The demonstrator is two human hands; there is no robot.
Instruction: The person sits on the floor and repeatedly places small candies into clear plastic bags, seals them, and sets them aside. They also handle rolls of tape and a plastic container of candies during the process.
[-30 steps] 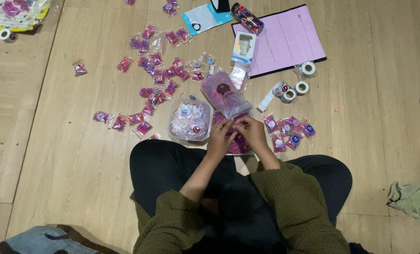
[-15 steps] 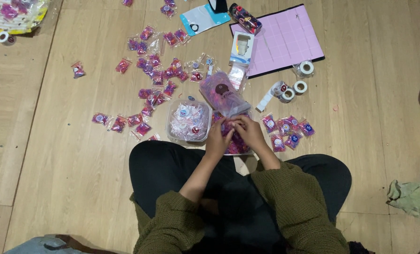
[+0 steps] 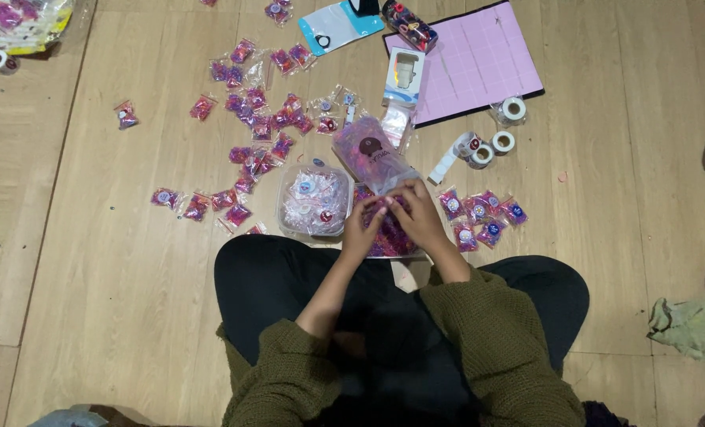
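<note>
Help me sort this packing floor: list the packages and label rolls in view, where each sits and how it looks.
Large clear bag: tilted just beyond both hands, pinkish, dark round sticker.
Clear tub: beside the left hand, holds pale packets.
Small packets: scattered upper left, clear with pink-purple fill.
Packet cluster: beside the right hand.
Label rolls: white, below the pink mat.

Pink and purple on pale wood

Pink-purple packets (image 3: 246, 158) left of the hands; a lilac gridded mat (image 3: 483, 63) beyond them; olive-green sleeves (image 3: 495, 348), black trousers (image 3: 281, 285) nearer.
</note>
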